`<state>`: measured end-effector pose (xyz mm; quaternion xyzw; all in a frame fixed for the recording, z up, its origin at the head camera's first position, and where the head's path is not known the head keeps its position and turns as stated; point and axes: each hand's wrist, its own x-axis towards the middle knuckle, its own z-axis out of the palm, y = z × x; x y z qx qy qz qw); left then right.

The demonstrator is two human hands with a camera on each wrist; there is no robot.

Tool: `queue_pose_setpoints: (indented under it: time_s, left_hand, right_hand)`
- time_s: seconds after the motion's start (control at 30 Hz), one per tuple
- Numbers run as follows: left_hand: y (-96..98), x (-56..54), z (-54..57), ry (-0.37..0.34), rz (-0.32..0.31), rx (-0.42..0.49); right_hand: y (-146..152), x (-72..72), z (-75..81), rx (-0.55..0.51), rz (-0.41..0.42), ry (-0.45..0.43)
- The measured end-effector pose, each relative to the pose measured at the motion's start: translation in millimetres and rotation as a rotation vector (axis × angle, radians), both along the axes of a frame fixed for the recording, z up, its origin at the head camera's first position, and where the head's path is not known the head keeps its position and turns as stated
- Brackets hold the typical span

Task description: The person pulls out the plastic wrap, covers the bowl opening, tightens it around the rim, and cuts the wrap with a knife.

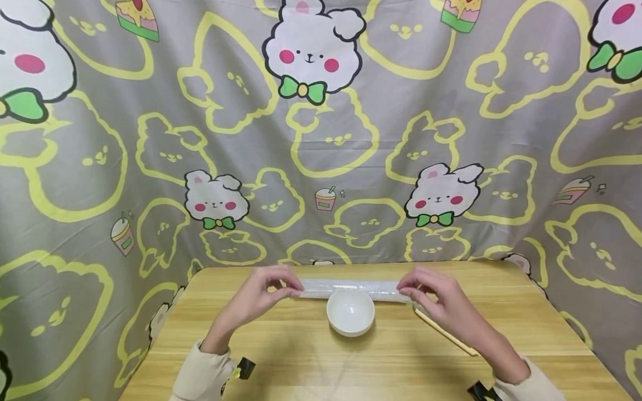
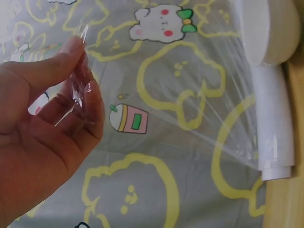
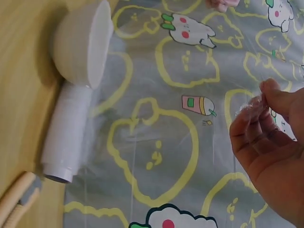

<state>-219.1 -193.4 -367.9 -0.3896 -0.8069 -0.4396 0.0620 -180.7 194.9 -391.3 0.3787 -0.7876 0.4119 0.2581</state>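
A roll of cling film [image 1: 388,291] lies across the table behind a white bowl [image 1: 350,313], which hides part of it. Clear film [image 2: 209,118] stretches up from the roll in the left wrist view, faintly creased. My left hand [image 1: 266,292] pinches one corner of the film between thumb and fingers, bunched there in shiny folds. On the other side my right hand [image 1: 438,298] pinches the opposite corner, crumpled film [image 3: 251,108] showing at its fingertips. Both hands are raised above the table, apart, one on each side of the bowl.
A slim tan-handled tool [image 1: 446,333] with a grey end lies to the right of the bowl, below my right hand. The wooden table [image 1: 301,367] meets a grey patterned cloth [image 1: 311,150] hanging at the back and both sides.
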Motion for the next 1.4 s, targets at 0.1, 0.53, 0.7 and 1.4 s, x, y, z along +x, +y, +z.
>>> queue_pose_setpoints:
  time_s: [0.1,0.53,0.7,1.4]
  left_hand:
    - [-5.3,7.7,-8.6,-0.014,-0.054,0.008]
    - [-14.0,26.9,-36.5,-0.037,-0.147,-0.032]
    - [-13.5,33.0,-49.8,-0.051,-0.207,-0.041]
    - [-14.1,44.1,-95.6,-0.08,-0.233,-0.179]
  right_hand:
    - [-1.3,9.6,-10.3,-0.008,0.062,0.018]
    - [-3.0,40.9,-42.3,0.041,0.127,-0.005]
    - [-1.6,48.3,-53.6,0.065,0.207,-0.05]
    - [5.2,50.1,-101.0,0.184,0.404,-0.222]
